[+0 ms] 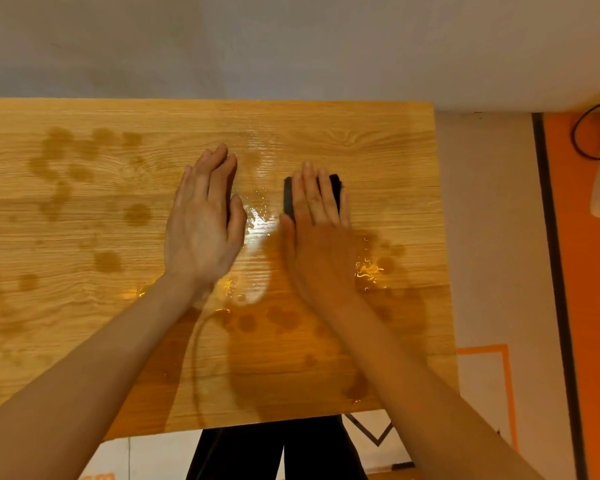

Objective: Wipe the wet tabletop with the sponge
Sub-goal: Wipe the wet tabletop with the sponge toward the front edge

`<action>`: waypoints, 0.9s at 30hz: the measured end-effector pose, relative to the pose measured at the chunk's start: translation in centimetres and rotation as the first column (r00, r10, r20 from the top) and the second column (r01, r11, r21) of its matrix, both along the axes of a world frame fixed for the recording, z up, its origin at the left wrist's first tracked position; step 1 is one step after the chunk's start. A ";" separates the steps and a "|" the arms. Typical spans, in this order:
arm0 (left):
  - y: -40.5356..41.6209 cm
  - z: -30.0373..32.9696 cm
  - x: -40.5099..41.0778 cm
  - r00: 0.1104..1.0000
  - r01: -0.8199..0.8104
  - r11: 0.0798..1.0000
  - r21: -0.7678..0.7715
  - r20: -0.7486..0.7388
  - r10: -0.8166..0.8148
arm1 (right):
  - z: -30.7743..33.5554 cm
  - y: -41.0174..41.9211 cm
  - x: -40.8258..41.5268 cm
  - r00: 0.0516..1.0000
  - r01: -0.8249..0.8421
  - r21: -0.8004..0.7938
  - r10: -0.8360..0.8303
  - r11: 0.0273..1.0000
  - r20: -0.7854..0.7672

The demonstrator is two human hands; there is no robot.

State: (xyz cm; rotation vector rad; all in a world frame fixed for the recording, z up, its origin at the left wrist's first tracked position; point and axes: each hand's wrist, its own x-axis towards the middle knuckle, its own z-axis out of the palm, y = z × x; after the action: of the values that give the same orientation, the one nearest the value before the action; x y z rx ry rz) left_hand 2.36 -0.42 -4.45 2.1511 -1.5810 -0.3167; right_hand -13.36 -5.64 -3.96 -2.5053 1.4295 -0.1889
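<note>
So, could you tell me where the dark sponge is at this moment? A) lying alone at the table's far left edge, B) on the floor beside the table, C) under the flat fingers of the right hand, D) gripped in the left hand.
C: the dark sponge lies on the wet tabletop under the straight fingers of the right hand, while the left hand holds nothing.

The wood-grain worktop (361, 140) is wet, with dark damp blotches across its left side and glistening water near the middle. A dark sponge (288, 199) lies flat on it, right of centre.
</note>
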 end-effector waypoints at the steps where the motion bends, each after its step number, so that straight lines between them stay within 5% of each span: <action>1: 0.0 0.0 0.0 1.000 0.001 1.000 -0.001 0.001 -0.001 | 0.2 -0.3 -0.9 0.997 -0.074 -0.004 0.074 0.997 0.008; 3: 0.0 0.0 -0.1 1.000 0.003 1.000 -0.001 0.000 -0.003 | 0.3 -1.7 -4.7 0.994 -0.100 -0.063 0.098 0.993 -0.045; 9: -0.1 0.0 -0.1 1.000 -0.005 1.000 -0.023 -0.007 0.005 | 0.1 -3.0 -10.0 0.911 0.412 -0.039 -0.412 0.911 0.007; 11: 0.0 0.0 -0.1 1.000 -0.010 1.000 -0.028 0.003 0.010 | 0.1 -1.0 -6.3 0.944 0.326 -0.100 -0.330 0.940 -0.025; 14: 0.1 -0.1 0.0 1.000 0.003 1.000 -0.009 0.030 -0.002 | 0.1 2.6 -2.7 1.000 -0.015 -0.023 0.014 1.000 -0.024; 17: 0.0 0.0 0.3 1.000 0.018 1.000 0.021 -0.009 -0.018 | 0.2 0.7 -5.2 0.963 -0.268 -0.026 0.267 0.963 -0.041; 23: 4.7 1.8 -3.7 0.993 -0.031 0.999 0.025 -0.111 0.034 | 0.4 -4.4 -7.5 0.989 0.148 0.062 -0.148 0.987 -0.005; 27: 7.7 0.8 -6.5 0.988 -0.088 0.996 0.027 -0.124 0.090 | 0.2 0.7 -5.4 0.997 -0.061 -0.005 0.061 0.998 0.040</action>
State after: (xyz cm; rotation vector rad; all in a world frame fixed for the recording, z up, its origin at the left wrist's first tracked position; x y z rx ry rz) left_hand -4.12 7.27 -3.70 2.1660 -1.4145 -0.4326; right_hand -18.78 -4.92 -3.75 -2.5294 1.3366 -0.2294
